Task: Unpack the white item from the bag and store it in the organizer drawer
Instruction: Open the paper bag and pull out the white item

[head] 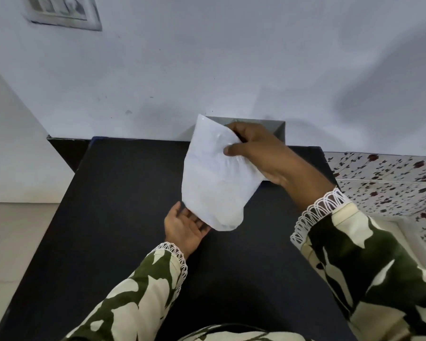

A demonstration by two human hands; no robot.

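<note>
Scanning from the left: pale wall (158, 70) w/ a framed white fixture (62, 11) top left, too blurred to read; no legible writing or brand anywhere, incl. on the bag; black table (123, 193) fills the middle. Left hand (186, 226) sits low over the table, palm up, fingers loosely spread & cupped under the bag's bottom corner, fingertips hidden behind the plastic, so can't tell if they touch it; sleeve (138, 299) is green-and-cream patterned w/ white lace cuff. White bag (214, 178) hangs tilted above the table centre, top edge toward the wall, bulging at the lower end; contents not visible through it. Right hand (258, 153) reaches in from the right, wrist bent, thumb on the front & fingers behind, pinching the bag's upper right edge. Grey organizer (276, 126) stands against the wall behind bag & hand, mostly hidden; drawer state unclear. Floral-print surface (391, 183) far right.
</note>
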